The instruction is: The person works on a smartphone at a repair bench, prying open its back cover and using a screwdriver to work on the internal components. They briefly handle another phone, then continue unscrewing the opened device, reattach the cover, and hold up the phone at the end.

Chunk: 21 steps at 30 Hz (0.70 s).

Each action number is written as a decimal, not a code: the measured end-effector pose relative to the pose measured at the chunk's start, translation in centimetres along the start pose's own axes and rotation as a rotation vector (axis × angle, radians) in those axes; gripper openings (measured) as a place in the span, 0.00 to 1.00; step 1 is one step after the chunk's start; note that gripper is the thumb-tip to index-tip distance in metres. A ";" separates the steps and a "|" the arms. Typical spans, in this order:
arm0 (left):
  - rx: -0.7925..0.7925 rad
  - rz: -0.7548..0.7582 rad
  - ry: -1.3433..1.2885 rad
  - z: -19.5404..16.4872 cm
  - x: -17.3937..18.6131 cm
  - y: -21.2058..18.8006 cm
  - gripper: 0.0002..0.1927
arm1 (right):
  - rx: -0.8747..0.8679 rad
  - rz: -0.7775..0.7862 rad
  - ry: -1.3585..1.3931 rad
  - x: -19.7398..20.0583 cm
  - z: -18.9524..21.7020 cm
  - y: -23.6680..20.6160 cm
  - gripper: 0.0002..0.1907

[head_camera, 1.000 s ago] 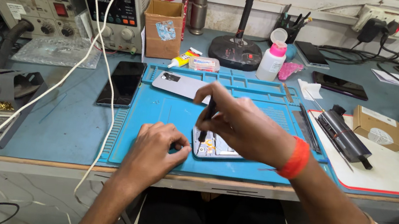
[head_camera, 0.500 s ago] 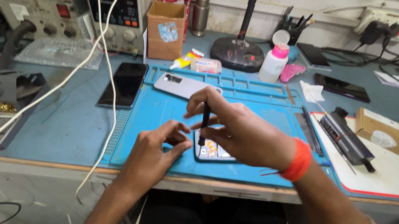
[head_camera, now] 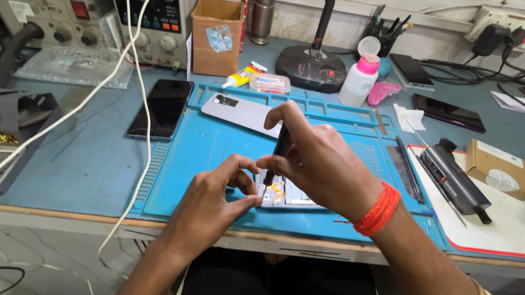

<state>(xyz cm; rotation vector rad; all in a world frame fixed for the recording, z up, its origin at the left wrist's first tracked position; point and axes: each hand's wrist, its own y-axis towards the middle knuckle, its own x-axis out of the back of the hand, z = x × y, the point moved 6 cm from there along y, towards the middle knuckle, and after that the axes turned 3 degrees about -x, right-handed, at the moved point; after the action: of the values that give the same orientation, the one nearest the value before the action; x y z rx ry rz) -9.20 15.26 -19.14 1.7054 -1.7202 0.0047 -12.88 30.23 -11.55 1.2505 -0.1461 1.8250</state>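
Holding a dark screwdriver [head_camera: 281, 144] tight in our right hand [head_camera: 320, 164], we pinch our left hand [head_camera: 214, 195] fingers beside the open phone [head_camera: 290, 197] on the blue mat [head_camera: 210, 148], near a cardboard box [head_camera: 216, 37].

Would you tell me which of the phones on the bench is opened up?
The opened phone under both hands on the blue mat; the others lie closed, dark screens up.
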 end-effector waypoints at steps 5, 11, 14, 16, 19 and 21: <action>0.036 -0.008 0.006 0.4 0.0 0.1 0.21 | 0.079 -0.155 0.163 1.0 -0.1 -0.4 0.23; -0.010 -0.048 0.001 0.2 0.1 0.2 0.22 | 0.046 -0.150 0.169 1.0 -0.3 -0.5 0.23; 0.075 -0.036 0.010 0.5 0.0 0.1 0.23 | 0.011 -0.138 0.174 1.1 -0.4 -0.5 0.23; 0.116 -0.020 0.025 0.7 0.0 0.1 0.23 | 0.034 -0.128 0.179 1.1 -0.3 -0.5 0.23; 0.095 -0.032 0.020 0.6 -0.1 0.2 0.24 | 0.062 -0.120 0.199 1.2 -0.2 -0.6 0.23; -0.010 -0.072 0.011 0.1 0.1 0.3 0.24 | 0.079 -0.111 0.219 1.3 -0.1 -0.7 0.23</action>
<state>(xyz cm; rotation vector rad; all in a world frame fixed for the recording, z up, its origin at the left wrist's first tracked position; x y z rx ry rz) -9.46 15.20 -19.05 1.7561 -1.6477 -0.0275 -12.62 31.46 -10.84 1.0812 0.1150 1.8711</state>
